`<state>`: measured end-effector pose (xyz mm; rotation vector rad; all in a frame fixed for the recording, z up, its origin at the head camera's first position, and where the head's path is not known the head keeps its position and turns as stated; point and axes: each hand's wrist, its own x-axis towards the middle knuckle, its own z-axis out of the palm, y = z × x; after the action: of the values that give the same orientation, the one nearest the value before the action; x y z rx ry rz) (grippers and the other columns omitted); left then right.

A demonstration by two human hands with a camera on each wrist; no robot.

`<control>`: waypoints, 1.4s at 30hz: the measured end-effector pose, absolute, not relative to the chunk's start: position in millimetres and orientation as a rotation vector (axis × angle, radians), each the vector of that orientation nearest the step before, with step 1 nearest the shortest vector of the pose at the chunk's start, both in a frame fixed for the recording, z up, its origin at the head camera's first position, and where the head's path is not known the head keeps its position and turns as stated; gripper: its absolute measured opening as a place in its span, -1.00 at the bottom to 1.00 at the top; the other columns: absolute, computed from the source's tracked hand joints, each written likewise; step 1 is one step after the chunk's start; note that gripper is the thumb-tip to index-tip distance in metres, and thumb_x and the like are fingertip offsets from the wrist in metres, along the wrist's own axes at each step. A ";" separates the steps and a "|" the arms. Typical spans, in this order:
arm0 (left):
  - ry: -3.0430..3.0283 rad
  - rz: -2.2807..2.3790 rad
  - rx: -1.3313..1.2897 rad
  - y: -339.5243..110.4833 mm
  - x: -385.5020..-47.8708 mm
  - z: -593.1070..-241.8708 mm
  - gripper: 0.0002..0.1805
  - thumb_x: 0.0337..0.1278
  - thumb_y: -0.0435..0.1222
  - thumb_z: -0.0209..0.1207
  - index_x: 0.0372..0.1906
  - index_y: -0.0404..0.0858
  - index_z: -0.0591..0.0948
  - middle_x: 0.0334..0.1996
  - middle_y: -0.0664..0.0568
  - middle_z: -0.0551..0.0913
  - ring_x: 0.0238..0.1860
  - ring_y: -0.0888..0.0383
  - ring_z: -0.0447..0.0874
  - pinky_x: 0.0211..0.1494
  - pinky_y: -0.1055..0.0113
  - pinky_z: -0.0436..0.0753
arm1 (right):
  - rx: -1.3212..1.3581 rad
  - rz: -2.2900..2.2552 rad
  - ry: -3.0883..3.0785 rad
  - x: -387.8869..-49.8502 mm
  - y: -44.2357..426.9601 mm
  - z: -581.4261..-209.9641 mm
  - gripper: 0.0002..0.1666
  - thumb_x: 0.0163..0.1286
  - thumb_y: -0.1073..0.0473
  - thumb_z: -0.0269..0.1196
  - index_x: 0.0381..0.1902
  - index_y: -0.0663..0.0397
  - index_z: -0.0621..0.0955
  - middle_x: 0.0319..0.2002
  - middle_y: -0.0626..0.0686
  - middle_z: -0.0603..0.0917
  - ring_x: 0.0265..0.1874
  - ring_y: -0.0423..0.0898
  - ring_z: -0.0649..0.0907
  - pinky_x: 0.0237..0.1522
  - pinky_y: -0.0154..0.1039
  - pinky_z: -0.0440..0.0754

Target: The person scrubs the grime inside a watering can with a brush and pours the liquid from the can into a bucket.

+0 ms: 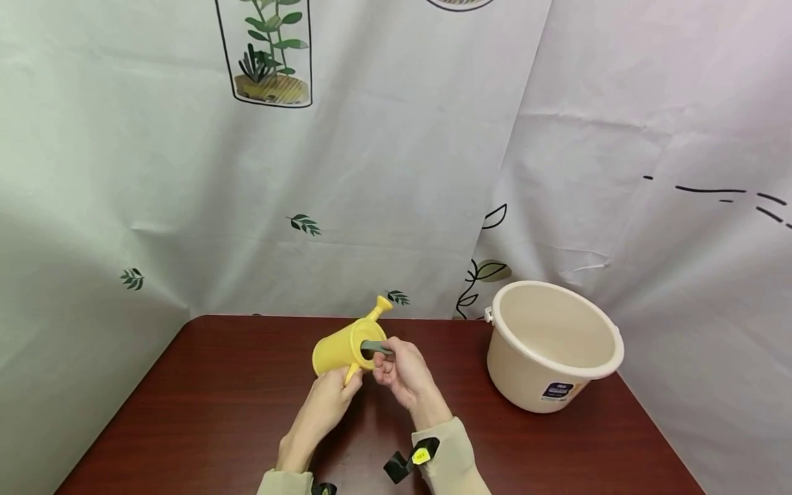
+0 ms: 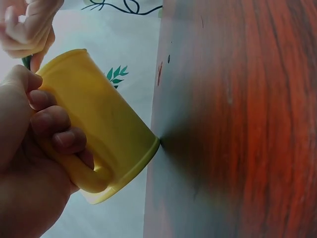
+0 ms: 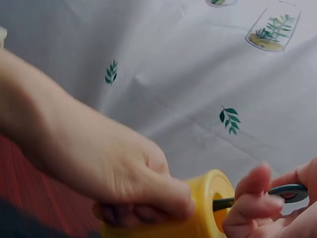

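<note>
My left hand (image 1: 328, 399) grips the handle of a small yellow watering can (image 1: 337, 352), its fingers curled round the handle in the left wrist view. The can is tilted, its top opening turned toward my right hand (image 1: 407, 375) and its spout pointing up and away. Whether its base rim touches the table I cannot tell. Between thumb and fingers, my right hand pinches a grey-green handle (image 1: 373, 346) that reaches into the can's opening. In the right wrist view this handle has a looped end (image 3: 284, 189). Its other end is hidden inside the can.
A large cream bucket (image 1: 526, 375) with a dark label stands at the right of the dark red-brown table (image 1: 204, 405). Behind and beside the table hangs a pale cloth (image 1: 396, 172) printed with leaves and jars.
</note>
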<state>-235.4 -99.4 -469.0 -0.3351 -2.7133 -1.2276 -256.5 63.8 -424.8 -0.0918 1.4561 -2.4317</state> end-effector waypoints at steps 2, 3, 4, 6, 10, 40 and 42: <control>-2.714 -1.230 -0.337 -99.7 -235.2 -469.0 -0.57 0.39 -0.20 0.07 -0.66 -0.14 0.31 -0.73 0.20 0.18 -0.70 0.29 0.13 -0.57 0.41 0.22 | -0.082 -2.433 1.526 -256.7 65.1 -424.5 -0.76 0.41 0.26 -0.07 -0.46 0.26 0.39 -0.68 -0.02 0.40 -0.81 -0.21 0.39 -0.71 -0.45 0.29; -2.714 -1.228 -0.337 -99.9 -235.1 -469.0 -0.57 0.39 -0.20 0.07 -0.66 -0.13 0.31 -0.73 0.20 0.18 -0.70 0.29 0.14 -0.57 0.41 0.22 | -0.072 -2.432 1.554 -256.8 65.6 -424.4 -0.75 0.40 0.26 -0.07 -0.48 0.25 0.39 -0.68 -0.01 0.39 -0.81 -0.20 0.38 -0.71 -0.44 0.28; -2.713 -1.228 -0.337 -100.0 -235.0 -468.9 -0.57 0.40 -0.20 0.06 -0.66 -0.13 0.31 -0.73 0.20 0.18 -0.70 0.29 0.14 -0.57 0.41 0.22 | -0.064 -2.427 1.587 -256.9 66.0 -424.2 -0.75 0.39 0.26 -0.07 -0.48 0.25 0.39 -0.68 -0.01 0.38 -0.81 -0.20 0.38 -0.71 -0.44 0.27; -2.712 -1.224 -0.337 -100.0 -234.7 -468.6 -0.57 0.39 -0.20 0.06 -0.66 -0.13 0.31 -0.73 0.21 0.18 -0.70 0.29 0.14 -0.56 0.41 0.22 | -0.046 -2.419 1.648 -257.2 66.6 -424.0 -0.78 0.37 0.28 -0.07 -0.47 0.26 0.40 -0.68 -0.01 0.40 -0.81 -0.21 0.39 -0.72 -0.44 0.28; -2.722 -1.211 -0.339 -99.5 -234.7 -468.1 -0.57 0.39 -0.21 0.06 -0.67 -0.12 0.31 -0.73 0.21 0.18 -0.71 0.30 0.14 -0.57 0.41 0.23 | -0.019 -2.427 1.769 -257.3 65.9 -424.1 -0.81 0.32 0.35 -0.11 -0.40 0.34 0.43 -0.68 0.02 0.44 -0.84 -0.22 0.43 -0.76 -0.46 0.32; -2.704 -1.222 -0.379 -98.3 -235.5 -471.4 -0.56 0.43 -0.16 0.03 -0.65 -0.12 0.31 -0.72 0.23 0.18 -0.70 0.31 0.10 -0.58 0.41 0.21 | -0.613 -1.515 2.751 -253.3 92.9 -417.9 -0.67 0.28 0.15 0.35 -0.06 0.22 0.62 -0.62 -0.10 0.63 -0.64 -0.08 0.65 -0.59 -0.27 0.54; -2.705 -1.208 -0.385 -98.1 -235.4 -471.1 -0.56 0.42 -0.18 0.03 -0.66 -0.12 0.31 -0.72 0.24 0.17 -0.70 0.32 0.09 -0.58 0.42 0.20 | -0.666 -1.422 2.812 -252.6 92.7 -416.9 -0.67 0.23 0.12 0.40 -0.11 0.19 0.64 -0.58 -0.15 0.63 -0.61 -0.12 0.64 -0.55 -0.30 0.55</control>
<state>-235.4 -98.1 -471.1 -0.3848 -2.7048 -1.2080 -252.6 92.7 -416.9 -0.6663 2.8119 -1.4225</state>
